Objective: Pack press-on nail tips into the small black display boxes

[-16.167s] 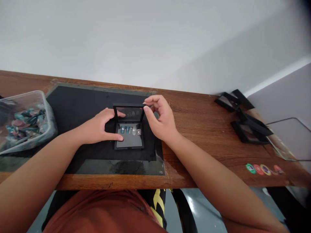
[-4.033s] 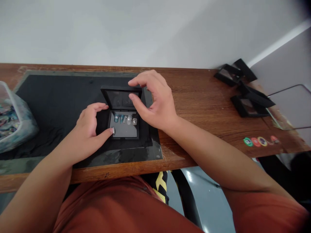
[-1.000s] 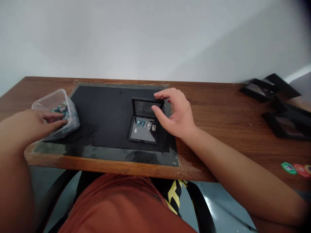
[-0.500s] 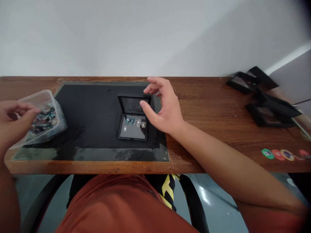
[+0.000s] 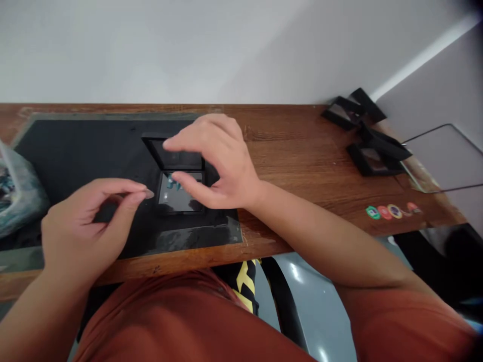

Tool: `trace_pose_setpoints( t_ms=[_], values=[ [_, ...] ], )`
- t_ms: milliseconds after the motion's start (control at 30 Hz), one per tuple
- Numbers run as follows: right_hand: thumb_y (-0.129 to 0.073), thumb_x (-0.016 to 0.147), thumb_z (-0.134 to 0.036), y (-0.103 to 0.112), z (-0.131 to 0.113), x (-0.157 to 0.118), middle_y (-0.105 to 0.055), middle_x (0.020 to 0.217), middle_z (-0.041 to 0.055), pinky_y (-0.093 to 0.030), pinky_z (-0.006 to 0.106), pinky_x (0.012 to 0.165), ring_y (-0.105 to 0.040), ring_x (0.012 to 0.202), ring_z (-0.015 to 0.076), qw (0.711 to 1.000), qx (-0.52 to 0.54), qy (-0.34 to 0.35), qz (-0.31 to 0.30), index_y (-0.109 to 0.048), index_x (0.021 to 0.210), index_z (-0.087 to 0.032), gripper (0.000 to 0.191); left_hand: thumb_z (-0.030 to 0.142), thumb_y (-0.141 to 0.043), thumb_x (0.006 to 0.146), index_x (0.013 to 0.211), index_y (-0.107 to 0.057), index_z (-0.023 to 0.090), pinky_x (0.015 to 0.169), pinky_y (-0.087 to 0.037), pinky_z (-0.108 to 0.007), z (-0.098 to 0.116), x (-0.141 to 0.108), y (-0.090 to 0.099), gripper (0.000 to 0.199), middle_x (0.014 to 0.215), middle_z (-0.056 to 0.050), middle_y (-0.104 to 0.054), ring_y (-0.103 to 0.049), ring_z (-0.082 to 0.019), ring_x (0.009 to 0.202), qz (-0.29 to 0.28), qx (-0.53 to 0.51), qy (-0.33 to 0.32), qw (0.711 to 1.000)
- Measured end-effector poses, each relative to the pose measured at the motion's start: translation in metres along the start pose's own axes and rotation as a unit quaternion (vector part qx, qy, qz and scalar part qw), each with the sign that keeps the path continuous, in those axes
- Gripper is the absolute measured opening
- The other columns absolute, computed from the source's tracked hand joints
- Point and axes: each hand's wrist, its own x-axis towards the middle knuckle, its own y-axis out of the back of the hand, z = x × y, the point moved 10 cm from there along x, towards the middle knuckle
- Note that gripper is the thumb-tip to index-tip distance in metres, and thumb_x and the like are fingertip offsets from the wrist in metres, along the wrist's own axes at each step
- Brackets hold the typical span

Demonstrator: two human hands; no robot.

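Note:
Between thumb and index finger, my left hand (image 5: 88, 221) pinches a small, thin, pale piece (image 5: 150, 194), just left of an open black case (image 5: 181, 207). The case's lid stands raised at the back, and small teal pieces (image 5: 170, 183) and a small clear piece (image 5: 166, 196) lie inside on its grey surface. My right hand (image 5: 222, 161) hovers over the case's right side, thumb and index finger apart, holding nothing. It hides part of the case's contents.
A clear plastic tub (image 5: 26, 193) of mixed pieces stands at the left edge on the black mat (image 5: 94, 151). Several dark cases (image 5: 373, 156) lie at the back right. Round coloured stickers (image 5: 394, 211) are near the front edge at right.
My left hand has moved from over the tub to the case, with a small piece now visible in its fingertips. My right hand has come over the case. The view has shifted right.

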Motion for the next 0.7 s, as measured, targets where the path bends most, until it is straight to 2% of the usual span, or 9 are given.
trace_pose_setpoints(
  t_ms=[100,167,233,333,467,600,700],
  values=[
    [-0.04,0.106,-0.048,-0.011,-0.017,-0.001,-0.065,0.128,-0.0034,-0.048,0.046,0.114,-0.057,0.133,0.0196,0.994,-0.057,0.064,-0.068,-0.061,0.129,-0.031,0.036,0.017,-0.069,0.091,0.103,-0.072,0.027,0.08,-0.052,-0.03,0.027,0.003,-0.008,0.016,0.096,0.003,-0.077,-0.07,-0.016,0.085,0.008,0.015,-0.074,0.997],
    [-0.036,0.107,-0.052,-0.016,-0.026,-0.002,-0.065,0.129,-0.0048,-0.047,0.047,0.115,-0.054,0.137,0.0191,0.985,-0.093,0.103,-0.104,-0.061,0.13,-0.034,0.038,0.011,-0.068,0.09,0.106,-0.071,0.027,0.082,-0.053,-0.031,0.029,0.002,-0.012,0.022,0.098,0.002,-0.077,-0.071,-0.016,0.088,-0.005,0.008,-0.105,0.994],
    [-0.036,0.108,-0.052,-0.017,-0.034,-0.004,-0.065,0.128,-0.0069,-0.046,0.043,0.115,-0.054,0.137,0.0168,0.979,-0.106,0.13,-0.12,-0.062,0.13,-0.035,0.038,0.007,-0.069,0.087,0.105,-0.07,0.026,0.082,-0.055,-0.032,0.025,0.0,-0.012,0.026,0.098,0.001,-0.076,-0.071,-0.017,0.087,0.001,-0.02,-0.107,0.994],
    [-0.039,0.11,-0.045,-0.015,-0.039,-0.005,-0.068,0.124,-0.0082,-0.047,0.037,0.113,-0.057,0.131,0.0148,0.979,-0.1,0.143,-0.106,-0.065,0.127,-0.033,0.034,0.005,-0.074,0.08,0.101,-0.07,0.025,0.079,-0.056,-0.034,0.016,-0.006,-0.008,0.029,0.097,0.0,-0.077,-0.071,-0.017,0.084,0.033,-0.069,-0.082,0.994],
    [-0.045,0.109,-0.039,-0.009,-0.038,-0.007,-0.072,0.116,-0.01,-0.052,0.035,0.107,-0.061,0.122,0.0131,0.987,-0.062,0.139,-0.047,-0.068,0.122,-0.033,0.027,0.005,-0.079,0.074,0.093,-0.07,0.026,0.074,-0.055,-0.034,0.002,-0.009,-0.004,0.03,0.094,0.002,-0.078,-0.072,-0.017,0.08,0.066,-0.118,-0.011,0.991],
    [-0.049,0.107,-0.045,-0.011,-0.035,-0.007,-0.075,0.109,-0.0128,-0.054,0.036,0.103,-0.066,0.115,0.0125,0.991,-0.02,0.127,-0.032,-0.072,0.113,-0.036,0.026,0.002,-0.078,0.074,0.098,-0.07,0.027,0.072,-0.057,-0.034,0.005,-0.008,-0.007,0.036,0.095,0.004,-0.077,-0.071,-0.016,0.078,0.033,-0.14,-0.034,0.989],
    [-0.054,0.105,-0.038,-0.004,-0.038,-0.007,-0.077,0.102,-0.0149,-0.057,0.034,0.097,-0.069,0.105,0.0123,0.991,0.0,0.132,0.003,-0.075,0.105,-0.035,0.022,0.0,-0.077,0.076,0.107,-0.069,0.028,0.076,-0.058,-0.034,0.004,-0.007,-0.009,0.042,0.101,0.004,-0.077,-0.071,-0.015,0.083,0.01,-0.122,-0.042,0.992]
  ],
)
